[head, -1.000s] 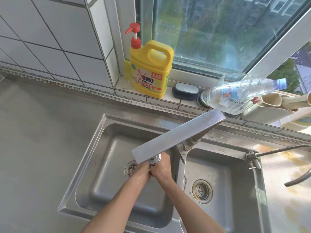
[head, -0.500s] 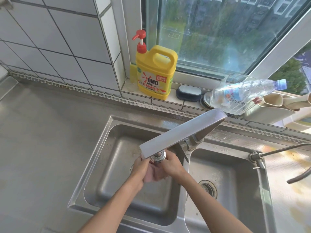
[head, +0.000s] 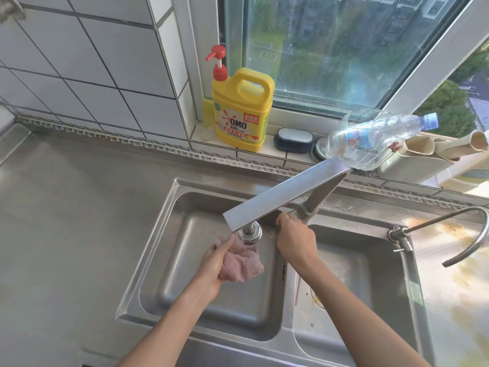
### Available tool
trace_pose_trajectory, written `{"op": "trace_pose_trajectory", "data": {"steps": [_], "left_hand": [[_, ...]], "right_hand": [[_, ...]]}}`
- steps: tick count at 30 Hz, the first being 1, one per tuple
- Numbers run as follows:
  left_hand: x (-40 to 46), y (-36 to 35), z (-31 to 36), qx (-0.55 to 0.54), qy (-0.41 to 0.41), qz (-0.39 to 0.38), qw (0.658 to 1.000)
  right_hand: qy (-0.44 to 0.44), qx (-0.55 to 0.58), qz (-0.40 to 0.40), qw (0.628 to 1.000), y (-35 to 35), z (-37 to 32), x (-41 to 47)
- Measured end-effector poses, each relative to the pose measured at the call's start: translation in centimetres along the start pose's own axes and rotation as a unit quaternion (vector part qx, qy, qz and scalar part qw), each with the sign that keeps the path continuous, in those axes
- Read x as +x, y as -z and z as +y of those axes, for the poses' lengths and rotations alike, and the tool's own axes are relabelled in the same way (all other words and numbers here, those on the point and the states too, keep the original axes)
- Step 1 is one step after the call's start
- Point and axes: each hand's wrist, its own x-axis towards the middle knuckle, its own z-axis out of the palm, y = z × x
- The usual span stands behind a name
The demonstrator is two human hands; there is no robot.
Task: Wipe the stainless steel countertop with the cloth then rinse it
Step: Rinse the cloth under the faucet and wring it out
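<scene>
- Cloth (head: 239,263) bunched in left hand (head: 211,263), no clear long axis, under faucet (head: 280,197) outlet.
- Right hand (head: 295,241) grasps faucet base; spout points lower-left.

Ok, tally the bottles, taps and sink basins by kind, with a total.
Bottles: 2, yellow detergent bottle and clear plastic bottle
Taps: 2, flat faucet and thin curved tap
Sink basins: 2, left basin and right basin
Total: 6
</scene>
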Motion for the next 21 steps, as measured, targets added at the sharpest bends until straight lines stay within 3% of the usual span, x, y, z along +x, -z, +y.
{"op": "trace_pose_trajectory", "data": {"steps": [14,19,21], "left_hand": [[-2.6,2.2,1.7,0.027,-0.014,0.018,0.999],[-3.9,2.7,1.7,0.022,0.023,0.009,0.999],[-4.3,3.0,1.7,0.003,0.039,0.005,0.999]], "right_hand": [[0.015,-0.047,0.018,0.999,1.0,2.4,-1.3],[0.003,0.170,-0.044,0.984,-2.6,-2.0,-4.8],[-0.046,0.318,-0.135,0.937,-3.9,-3.7,-6.0]]}}
